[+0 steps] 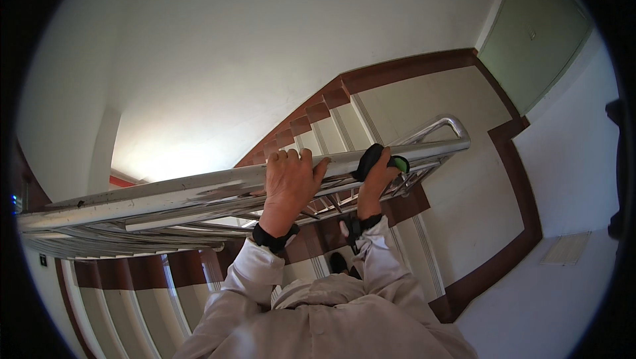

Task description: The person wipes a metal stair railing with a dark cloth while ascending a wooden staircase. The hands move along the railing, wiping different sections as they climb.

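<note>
A polished metal handrail (198,185) runs across the view in front of me. My left hand (290,190) lies over its top with the fingers curled across the far side. To the right, my right hand (377,185) grips a black pad with a green face (370,160), perhaps a cloth or sponge, against the same rail. The pad is partly hidden by the fingers and thumb. Both wrists carry black bands, below light-coloured sleeves.
Stairs with brown edging (134,299) descend or rise on the near side, and another flight (343,120) lies beyond the rail. The rail bends back at its right end (454,128). A landing (472,185) leads to a green door (536,36). My dark shoe (339,262) is on a step.
</note>
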`<state>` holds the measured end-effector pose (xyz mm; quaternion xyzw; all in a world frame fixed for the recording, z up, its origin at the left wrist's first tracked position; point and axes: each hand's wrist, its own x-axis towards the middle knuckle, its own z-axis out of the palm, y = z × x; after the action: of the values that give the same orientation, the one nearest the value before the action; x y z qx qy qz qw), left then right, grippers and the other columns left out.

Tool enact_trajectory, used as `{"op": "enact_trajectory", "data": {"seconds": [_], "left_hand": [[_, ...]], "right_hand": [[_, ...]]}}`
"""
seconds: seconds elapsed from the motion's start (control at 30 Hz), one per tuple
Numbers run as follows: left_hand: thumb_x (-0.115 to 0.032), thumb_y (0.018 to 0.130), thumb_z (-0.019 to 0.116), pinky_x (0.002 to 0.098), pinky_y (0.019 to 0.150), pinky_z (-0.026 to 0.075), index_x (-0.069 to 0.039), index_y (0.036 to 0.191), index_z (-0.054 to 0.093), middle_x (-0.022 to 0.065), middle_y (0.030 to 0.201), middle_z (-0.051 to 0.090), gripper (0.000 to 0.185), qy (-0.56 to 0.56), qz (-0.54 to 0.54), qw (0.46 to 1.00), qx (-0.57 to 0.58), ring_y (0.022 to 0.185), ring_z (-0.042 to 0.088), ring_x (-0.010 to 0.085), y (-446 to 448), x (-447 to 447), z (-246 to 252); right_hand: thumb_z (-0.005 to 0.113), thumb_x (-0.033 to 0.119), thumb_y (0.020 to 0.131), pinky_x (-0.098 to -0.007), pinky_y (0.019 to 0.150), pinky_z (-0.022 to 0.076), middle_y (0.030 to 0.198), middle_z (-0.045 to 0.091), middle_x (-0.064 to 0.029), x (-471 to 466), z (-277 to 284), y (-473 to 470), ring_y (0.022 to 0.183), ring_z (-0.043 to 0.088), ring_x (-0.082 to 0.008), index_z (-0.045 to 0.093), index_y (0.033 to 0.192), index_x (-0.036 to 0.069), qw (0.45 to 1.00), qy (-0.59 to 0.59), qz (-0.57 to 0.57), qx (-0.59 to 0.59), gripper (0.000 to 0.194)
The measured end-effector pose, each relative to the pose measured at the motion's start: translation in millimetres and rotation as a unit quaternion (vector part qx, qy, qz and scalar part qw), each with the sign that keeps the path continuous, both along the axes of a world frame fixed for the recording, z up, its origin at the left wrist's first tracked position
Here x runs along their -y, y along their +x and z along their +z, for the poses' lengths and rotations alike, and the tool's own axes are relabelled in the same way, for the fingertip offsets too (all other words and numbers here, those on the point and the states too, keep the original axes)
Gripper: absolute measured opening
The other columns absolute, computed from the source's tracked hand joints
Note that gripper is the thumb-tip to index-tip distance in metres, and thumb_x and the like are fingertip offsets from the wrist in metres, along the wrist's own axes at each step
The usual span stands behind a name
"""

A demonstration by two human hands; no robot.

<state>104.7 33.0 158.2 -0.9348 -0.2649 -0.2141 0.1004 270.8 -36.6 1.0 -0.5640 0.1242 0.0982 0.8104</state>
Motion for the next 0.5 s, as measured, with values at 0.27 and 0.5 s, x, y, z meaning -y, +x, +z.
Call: {"op": "enact_trajectory", "data": {"seconds": [0.27,0.5], "left_hand": [[-0.043,0.101,0.065,0.0438,0.079,0.049,-0.004,0.082,0.069,0.0131,0.073,0.069,0.043,-0.014,0.000,1.000,0.003,0.072,0.068,0.0307,1.4,-1.0,-2.6],[-0.036,0.103,0.066,0.0443,0.081,0.048,-0.003,0.103,0.067,0.0118,0.075,0.069,0.032,-0.005,-0.008,1.000,0.023,0.075,0.068,0.0296,-3.0,1.2,-4.4]], "right_hand": [[0.060,0.031,0.109,-0.0625,0.120,0.0271,0.152,0.044,-0.0382,8.8,-3.2,-74.7,0.136,0.050,-0.0520,0.043,0.145,-0.022,0.835,-0.324,-0.057,0.441,0.067],[0.053,0.043,0.111,-0.0554,0.084,0.0556,0.087,0.075,-0.0282,-0.6,78.1,19.3,0.086,0.073,-0.0467,0.076,0.087,-0.007,0.643,-0.424,0.405,0.493,0.060]]}}
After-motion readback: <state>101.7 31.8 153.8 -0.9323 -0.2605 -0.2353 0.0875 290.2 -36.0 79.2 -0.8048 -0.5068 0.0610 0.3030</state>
